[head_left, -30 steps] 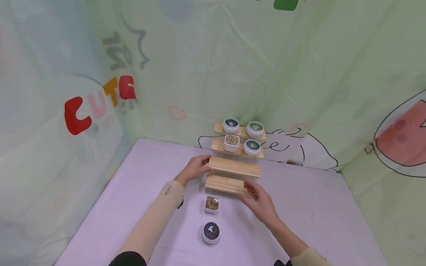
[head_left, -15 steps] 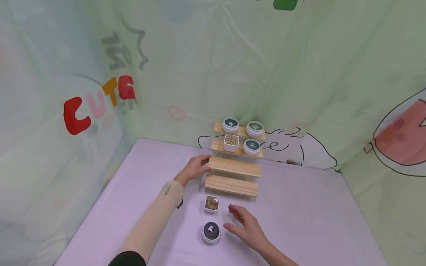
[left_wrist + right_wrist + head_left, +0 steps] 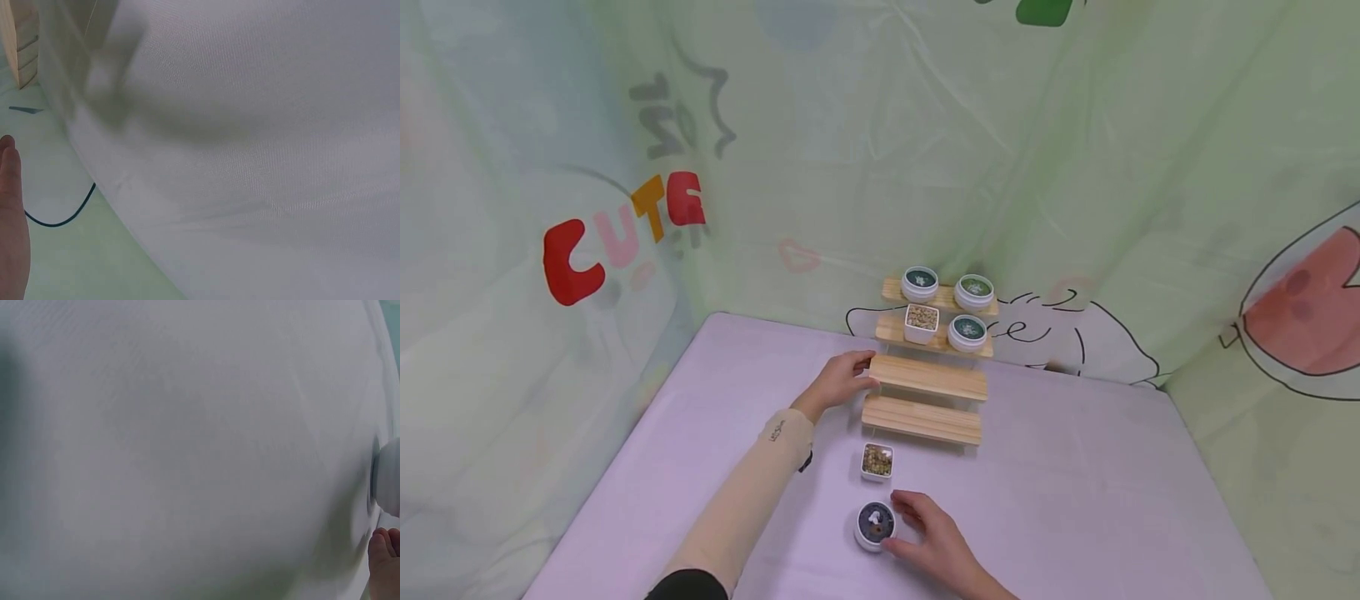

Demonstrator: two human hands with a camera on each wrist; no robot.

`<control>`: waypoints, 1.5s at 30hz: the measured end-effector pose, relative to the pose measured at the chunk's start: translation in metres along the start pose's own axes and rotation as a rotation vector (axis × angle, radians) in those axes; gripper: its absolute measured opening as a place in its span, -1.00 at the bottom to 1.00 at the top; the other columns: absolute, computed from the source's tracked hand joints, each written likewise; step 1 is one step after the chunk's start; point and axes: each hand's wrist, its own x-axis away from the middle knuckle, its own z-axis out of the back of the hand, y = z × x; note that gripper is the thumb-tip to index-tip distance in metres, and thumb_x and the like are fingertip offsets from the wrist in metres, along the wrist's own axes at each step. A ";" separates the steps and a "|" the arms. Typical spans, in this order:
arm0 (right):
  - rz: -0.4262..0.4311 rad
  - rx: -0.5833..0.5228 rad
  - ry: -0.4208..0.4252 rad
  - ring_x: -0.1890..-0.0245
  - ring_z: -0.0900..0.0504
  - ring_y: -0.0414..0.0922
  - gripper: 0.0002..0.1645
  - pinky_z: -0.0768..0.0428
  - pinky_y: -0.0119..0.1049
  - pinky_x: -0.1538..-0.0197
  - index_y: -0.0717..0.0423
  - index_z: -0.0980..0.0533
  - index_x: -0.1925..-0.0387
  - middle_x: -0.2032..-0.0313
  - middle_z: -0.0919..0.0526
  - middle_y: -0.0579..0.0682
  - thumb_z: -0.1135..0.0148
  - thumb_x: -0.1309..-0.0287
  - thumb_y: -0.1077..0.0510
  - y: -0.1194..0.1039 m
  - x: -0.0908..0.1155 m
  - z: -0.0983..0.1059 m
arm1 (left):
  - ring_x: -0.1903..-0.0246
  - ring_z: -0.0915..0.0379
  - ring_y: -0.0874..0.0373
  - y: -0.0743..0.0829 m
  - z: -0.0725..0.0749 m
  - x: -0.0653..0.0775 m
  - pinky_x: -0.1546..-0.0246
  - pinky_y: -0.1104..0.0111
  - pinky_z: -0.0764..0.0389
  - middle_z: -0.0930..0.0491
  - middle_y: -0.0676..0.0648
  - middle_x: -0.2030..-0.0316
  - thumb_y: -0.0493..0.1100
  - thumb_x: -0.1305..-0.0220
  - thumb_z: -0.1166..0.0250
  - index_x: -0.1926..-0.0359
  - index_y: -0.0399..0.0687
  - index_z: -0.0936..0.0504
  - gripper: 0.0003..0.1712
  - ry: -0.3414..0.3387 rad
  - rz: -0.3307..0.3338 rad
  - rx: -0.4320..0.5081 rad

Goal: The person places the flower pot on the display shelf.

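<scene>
My left hand (image 3: pixel 841 379) holds the left end of a stepped wooden display stand (image 3: pixel 928 377), with thumb in front and fingers partly hidden behind the board. In the left wrist view the end of a board (image 3: pixel 26 47) shows at top left. My right hand (image 3: pixel 936 542) is at the right side of a round white pot (image 3: pixel 875 525) with a dark top bearing a small white and brown decoration. Thumb and fingers are spread, the thumb tip right at the rim. A square white pot (image 3: pixel 877 462) of brownish granules stands behind it, in front of the stand.
On the stand's upper two boards sit round white pots with green tops, such as one (image 3: pixel 967 332) beside a square pot of pale granules (image 3: pixel 921 323). A pale lilac cloth (image 3: pixel 1075 467) covers the table. Printed green curtains (image 3: pixel 865 150) enclose the back and sides.
My right hand has left the lowest board's right end and come toward me and leftward to the dark-topped round pot. The left hand stays at the stand.
</scene>
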 end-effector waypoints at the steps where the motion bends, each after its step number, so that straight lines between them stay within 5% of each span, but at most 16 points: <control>1: 0.006 -0.012 0.000 -0.10 -0.56 0.13 -0.24 -0.56 -0.20 -0.20 0.39 -0.42 -0.15 -0.09 -0.54 0.23 -0.53 0.03 0.11 0.000 0.000 -0.002 | -0.21 -0.43 -0.07 0.000 0.000 0.000 -0.25 0.29 -0.49 -0.43 -0.29 -0.26 -0.18 -0.27 -0.35 -0.34 -0.39 -0.33 -0.30 0.000 0.001 -0.001; 12: 0.078 -0.040 0.015 -0.07 -0.56 -0.14 -0.27 -0.55 -0.39 -0.19 0.37 -0.43 -0.13 -0.06 -0.54 0.14 -0.52 0.01 0.11 0.010 0.003 -0.017 | -0.22 -0.42 -0.04 0.001 -0.002 0.000 -0.26 0.30 -0.47 -0.43 -0.26 -0.26 -0.17 -0.27 -0.35 -0.35 -0.34 -0.33 -0.30 0.005 0.032 0.006; 20: 0.041 -0.033 0.007 -0.08 -0.57 -0.11 -0.29 -0.55 -0.36 -0.19 0.27 -0.45 -0.13 -0.06 -0.54 0.10 -0.52 0.01 0.06 0.007 0.005 -0.017 | -0.19 -0.44 -0.05 0.000 0.000 0.002 -0.23 0.34 -0.50 -0.45 -0.30 -0.23 -0.13 -0.27 -0.36 -0.32 -0.40 -0.35 -0.29 0.002 -0.013 -0.001; 37: 0.092 0.039 0.038 -0.03 -0.60 -0.12 -0.36 -0.60 -0.34 -0.14 0.23 -0.47 -0.08 -0.01 -0.57 0.04 -0.53 0.03 0.14 -0.005 0.001 -0.007 | -0.23 -0.41 -0.05 -0.001 -0.003 0.000 -0.26 0.30 -0.47 -0.41 -0.25 -0.28 -0.16 -0.27 -0.35 -0.36 -0.33 -0.33 -0.29 -0.001 0.024 0.001; 45: 0.093 -0.044 0.084 -0.05 -0.60 0.04 -0.36 -0.59 -0.25 -0.15 0.24 -0.47 -0.10 -0.05 -0.56 0.09 -0.53 0.04 0.23 -0.022 -0.005 0.001 | -0.23 -0.41 -0.04 0.001 -0.002 0.000 -0.25 0.28 -0.48 -0.41 -0.24 -0.29 -0.16 -0.28 -0.34 -0.37 -0.30 -0.32 -0.29 -0.001 0.044 0.001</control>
